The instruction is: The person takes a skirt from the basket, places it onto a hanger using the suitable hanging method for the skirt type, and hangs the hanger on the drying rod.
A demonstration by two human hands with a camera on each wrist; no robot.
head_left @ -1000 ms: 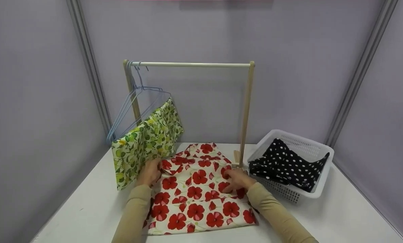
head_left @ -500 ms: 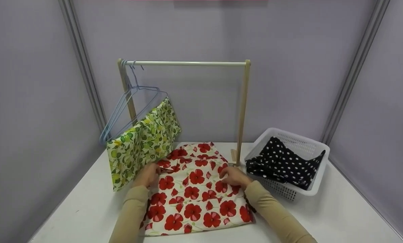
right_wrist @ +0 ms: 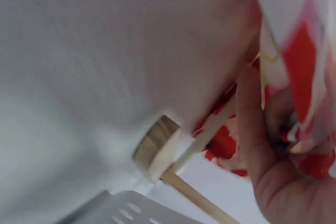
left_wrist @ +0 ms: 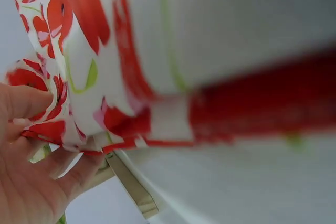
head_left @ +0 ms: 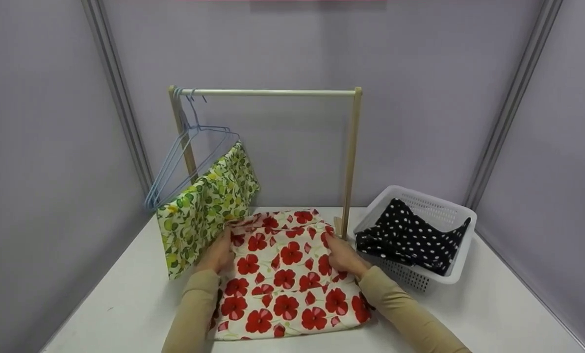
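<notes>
A white cloth with red poppies [head_left: 285, 279] lies on the white table, its far part lifted into a crosswise fold. My left hand [head_left: 218, 252] grips its left edge; in the left wrist view the thumb [left_wrist: 29, 100] is on one side of the cloth and the fingers on the other. My right hand [head_left: 343, 255] pinches the right edge, and in the right wrist view its curled fingers [right_wrist: 252, 124] are partly covered by cloth. Close to my left hand hangs a green-and-yellow lemon-print cloth [head_left: 214, 196] on a blue wire hanger [head_left: 167, 169].
A clothes rack with wooden posts [head_left: 352, 162] and a white rail [head_left: 272, 92] stands behind the cloth. Several blue hangers crowd its left end. At the right, a white plastic basket [head_left: 461, 264] holds a black polka-dot cloth [head_left: 419, 240]. The rack's wooden foot [right_wrist: 157, 148] is near my right hand.
Both hands have taken hold of the poppy cloth's side edges and raised its far part slightly. The crumpled upper left area now looks flatter, with a straighter crosswise fold.
</notes>
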